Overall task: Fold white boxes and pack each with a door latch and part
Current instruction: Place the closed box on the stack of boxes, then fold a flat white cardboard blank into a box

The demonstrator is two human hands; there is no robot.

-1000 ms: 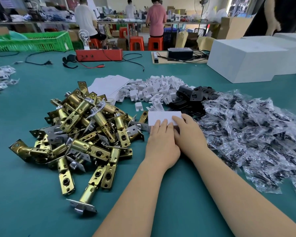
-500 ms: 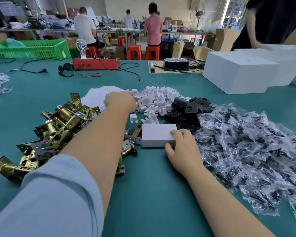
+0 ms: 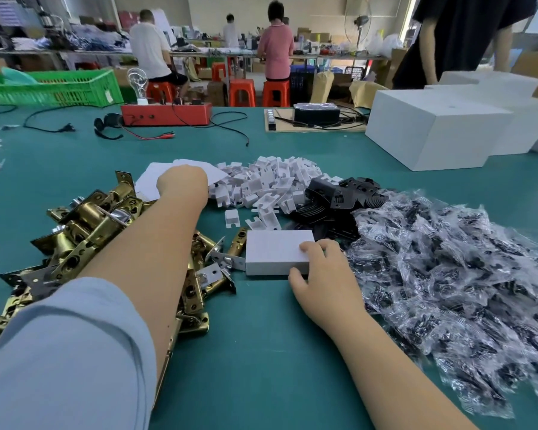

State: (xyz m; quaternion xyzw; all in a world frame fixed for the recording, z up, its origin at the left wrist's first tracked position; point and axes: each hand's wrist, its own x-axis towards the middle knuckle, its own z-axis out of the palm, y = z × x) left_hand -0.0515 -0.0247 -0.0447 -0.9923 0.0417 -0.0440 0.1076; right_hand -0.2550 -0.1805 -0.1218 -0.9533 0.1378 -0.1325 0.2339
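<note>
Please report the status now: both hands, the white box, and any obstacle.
Left hand on flat box blanks, grip hidden. Right hand holds folded white box on table. Door latches under left forearm; path open.

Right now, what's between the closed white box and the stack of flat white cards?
Head view: loose small white plastic clips lie between the closed white box and the flat white cards, plus the left hand on the cards.

A single wide-angle camera sat on the person's head and looked forward and down across the green bench (image 3: 261,352). It was close to the work: both forearms ran in from the lower edge, the left hand (image 3: 182,184) reaching farther out than the right hand (image 3: 322,268). The upper part of the view took in the workshop beyond.
</note>
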